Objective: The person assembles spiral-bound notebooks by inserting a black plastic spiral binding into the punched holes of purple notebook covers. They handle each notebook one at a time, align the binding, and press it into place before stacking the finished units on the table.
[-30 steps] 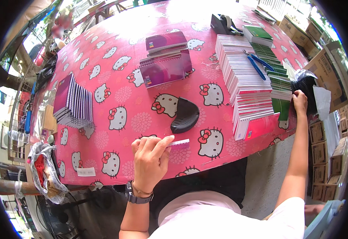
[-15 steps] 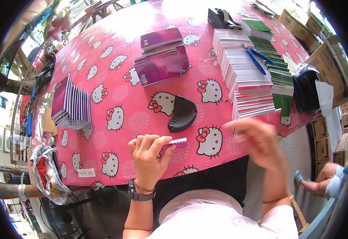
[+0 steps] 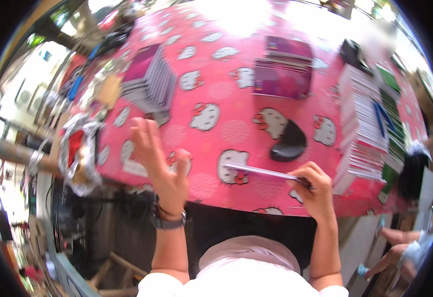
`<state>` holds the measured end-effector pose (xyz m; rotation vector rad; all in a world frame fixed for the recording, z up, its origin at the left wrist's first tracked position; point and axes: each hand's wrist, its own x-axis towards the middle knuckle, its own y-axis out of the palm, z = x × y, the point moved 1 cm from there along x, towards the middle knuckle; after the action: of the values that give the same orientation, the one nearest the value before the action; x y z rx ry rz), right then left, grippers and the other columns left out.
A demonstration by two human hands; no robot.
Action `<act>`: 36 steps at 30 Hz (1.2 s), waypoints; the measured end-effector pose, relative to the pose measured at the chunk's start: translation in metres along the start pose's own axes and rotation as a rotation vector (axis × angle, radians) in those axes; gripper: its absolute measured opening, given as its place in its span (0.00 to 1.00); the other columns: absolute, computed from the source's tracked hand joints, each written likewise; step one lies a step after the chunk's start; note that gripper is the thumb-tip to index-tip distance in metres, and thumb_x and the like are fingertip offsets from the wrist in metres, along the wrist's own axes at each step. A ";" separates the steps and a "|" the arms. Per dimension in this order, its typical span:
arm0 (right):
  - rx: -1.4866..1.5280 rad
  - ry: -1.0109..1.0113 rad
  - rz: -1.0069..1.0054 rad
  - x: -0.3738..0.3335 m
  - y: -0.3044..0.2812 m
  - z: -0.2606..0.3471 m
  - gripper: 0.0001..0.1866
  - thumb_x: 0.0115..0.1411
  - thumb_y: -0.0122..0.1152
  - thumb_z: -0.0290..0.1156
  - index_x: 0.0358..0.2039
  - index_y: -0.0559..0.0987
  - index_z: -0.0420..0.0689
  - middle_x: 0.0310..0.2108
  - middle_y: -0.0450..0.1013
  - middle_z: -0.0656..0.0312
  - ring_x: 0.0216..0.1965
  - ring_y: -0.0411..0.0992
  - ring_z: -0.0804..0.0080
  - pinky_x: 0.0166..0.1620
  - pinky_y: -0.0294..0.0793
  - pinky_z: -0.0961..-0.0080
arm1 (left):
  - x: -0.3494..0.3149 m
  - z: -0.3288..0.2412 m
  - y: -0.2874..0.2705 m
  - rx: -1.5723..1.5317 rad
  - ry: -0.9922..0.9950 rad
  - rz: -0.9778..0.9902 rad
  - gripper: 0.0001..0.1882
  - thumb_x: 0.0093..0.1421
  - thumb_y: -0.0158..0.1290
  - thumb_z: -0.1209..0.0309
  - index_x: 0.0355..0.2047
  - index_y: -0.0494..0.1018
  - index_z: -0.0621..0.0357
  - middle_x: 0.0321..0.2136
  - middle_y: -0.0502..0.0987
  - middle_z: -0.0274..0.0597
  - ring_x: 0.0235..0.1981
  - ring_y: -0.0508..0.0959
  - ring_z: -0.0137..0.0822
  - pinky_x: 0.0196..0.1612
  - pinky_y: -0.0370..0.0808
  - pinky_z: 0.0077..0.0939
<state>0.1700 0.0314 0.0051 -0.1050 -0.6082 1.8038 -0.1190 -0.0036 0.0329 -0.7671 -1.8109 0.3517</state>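
My right hand (image 3: 315,190) pinches the near end of a thin purple-covered notebook (image 3: 263,172), held nearly edge-on so that mostly its pale page edge shows. The left hand (image 3: 159,161) is raised over the near left of the table, palm and fingers stretched out, holding nothing. Just beyond the held notebook lies a black curved object (image 3: 291,141) with a rounded outline. Purple spiral-bound notebooks stand in a stepped stack (image 3: 144,74) at the left. Another purple pile (image 3: 282,79) sits at the far middle.
A pink tablecloth (image 3: 220,89) with cartoon cats covers the table. On the right are a long row of white-edged booklets (image 3: 360,128), blue-handled pliers (image 3: 382,116) and green booklets (image 3: 390,81). A silvery bag (image 3: 80,158) hangs at the left edge. Someone's legs (image 3: 400,242) show lower right.
The view has turned left, shifting the table rightward in the picture. The notebook has passed from my left hand to my right. My left hand has opened and moved left.
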 end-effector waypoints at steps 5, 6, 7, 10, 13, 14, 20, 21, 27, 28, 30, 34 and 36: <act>-0.004 -0.035 -0.059 0.000 0.007 -0.003 0.06 0.50 0.66 0.20 0.30 0.79 0.39 0.24 0.69 0.63 0.22 0.69 0.80 0.25 0.66 0.82 | -0.008 0.104 -0.077 0.431 -0.210 -0.291 0.37 0.68 0.37 0.51 0.65 0.46 0.68 0.66 0.43 0.62 0.68 0.42 0.53 0.67 0.38 0.44; -0.030 -0.032 -0.078 0.001 0.004 -0.005 0.06 0.50 0.66 0.20 0.30 0.79 0.39 0.24 0.69 0.63 0.22 0.69 0.80 0.25 0.66 0.82 | -0.012 0.117 -0.079 0.444 -0.238 -0.290 0.37 0.67 0.38 0.50 0.65 0.46 0.69 0.66 0.43 0.63 0.68 0.42 0.54 0.67 0.38 0.45; -0.027 0.005 -0.044 0.001 -0.001 -0.005 0.06 0.51 0.66 0.20 0.30 0.79 0.39 0.23 0.68 0.62 0.23 0.69 0.80 0.25 0.66 0.82 | -0.018 0.130 -0.079 0.439 -0.249 -0.273 0.38 0.67 0.38 0.50 0.65 0.47 0.69 0.66 0.42 0.64 0.68 0.41 0.55 0.68 0.37 0.45; -0.077 -0.071 -0.005 0.006 -0.001 -0.004 0.06 0.51 0.64 0.22 0.30 0.78 0.41 0.24 0.70 0.58 0.27 0.72 0.66 0.29 0.73 0.70 | -0.049 0.166 -0.063 0.496 -0.356 -0.105 0.34 0.68 0.39 0.52 0.66 0.48 0.61 0.65 0.46 0.63 0.67 0.46 0.57 0.68 0.41 0.45; -0.044 -0.171 0.009 0.008 -0.001 -0.004 0.07 0.52 0.64 0.28 0.30 0.76 0.42 0.28 0.71 0.56 0.32 0.72 0.57 0.34 0.73 0.64 | -0.103 0.249 -0.037 0.554 -0.241 0.361 0.33 0.66 0.40 0.53 0.65 0.51 0.60 0.65 0.49 0.63 0.66 0.49 0.57 0.66 0.45 0.47; -0.046 -0.161 -0.003 0.005 -0.002 -0.011 0.07 0.52 0.63 0.28 0.31 0.75 0.43 0.29 0.70 0.56 0.32 0.72 0.55 0.33 0.72 0.63 | -0.078 0.188 -0.016 0.641 -0.473 0.575 0.33 0.65 0.43 0.52 0.63 0.55 0.62 0.64 0.51 0.63 0.65 0.51 0.58 0.66 0.47 0.50; -0.027 -0.182 -0.043 -0.002 0.002 -0.019 0.08 0.54 0.62 0.30 0.31 0.73 0.43 0.30 0.70 0.57 0.31 0.72 0.53 0.33 0.72 0.61 | -0.060 0.168 -0.034 0.519 -0.163 0.375 0.34 0.62 0.45 0.52 0.61 0.58 0.64 0.59 0.58 0.67 0.60 0.61 0.59 0.60 0.58 0.51; -0.053 -0.199 -0.050 -0.003 0.000 -0.019 0.06 0.55 0.62 0.28 0.32 0.75 0.43 0.30 0.70 0.60 0.30 0.73 0.60 0.32 0.72 0.67 | -0.058 0.168 -0.033 0.472 -0.127 0.456 0.38 0.62 0.44 0.47 0.62 0.55 0.66 0.61 0.55 0.69 0.61 0.58 0.61 0.62 0.56 0.53; -0.028 -0.207 -0.048 -0.001 0.002 -0.021 0.06 0.54 0.63 0.27 0.31 0.75 0.43 0.29 0.70 0.60 0.30 0.74 0.61 0.32 0.73 0.68 | -0.075 0.162 -0.047 0.623 -0.289 0.692 0.43 0.60 0.42 0.41 0.65 0.50 0.58 0.63 0.53 0.63 0.65 0.53 0.56 0.62 0.53 0.57; -0.020 -0.212 -0.047 0.000 0.003 -0.021 0.06 0.54 0.63 0.27 0.31 0.75 0.43 0.29 0.70 0.60 0.30 0.74 0.61 0.32 0.73 0.68 | -0.079 0.166 -0.044 0.560 -0.327 0.575 0.43 0.60 0.42 0.40 0.66 0.50 0.57 0.64 0.52 0.60 0.65 0.53 0.56 0.61 0.53 0.59; -0.040 -0.233 -0.069 0.003 0.005 -0.018 0.07 0.53 0.63 0.29 0.29 0.73 0.43 0.29 0.69 0.58 0.30 0.73 0.56 0.32 0.72 0.63 | -0.086 0.168 -0.041 0.473 -0.397 0.342 0.43 0.60 0.42 0.40 0.66 0.49 0.54 0.66 0.50 0.56 0.66 0.51 0.55 0.60 0.52 0.63; -0.068 -0.235 -0.088 0.000 -0.007 -0.010 0.07 0.51 0.64 0.27 0.29 0.74 0.43 0.28 0.70 0.57 0.31 0.72 0.56 0.32 0.72 0.64 | -0.044 0.107 -0.030 0.391 -0.095 0.107 0.27 0.62 0.52 0.64 0.59 0.63 0.62 0.60 0.60 0.60 0.63 0.57 0.57 0.64 0.53 0.49; -0.078 -0.155 -0.052 -0.001 -0.008 -0.008 0.06 0.51 0.65 0.25 0.28 0.75 0.42 0.26 0.70 0.58 0.29 0.72 0.59 0.31 0.72 0.67 | -0.027 0.006 -0.014 0.024 -0.067 0.142 0.28 0.60 0.51 0.73 0.60 0.61 0.61 0.59 0.64 0.51 0.60 0.63 0.46 0.61 0.59 0.44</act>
<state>0.1804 0.0344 0.0019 -0.0016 -0.7850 1.7483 -0.1234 -0.0311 0.0195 -0.8785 -1.8158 0.4965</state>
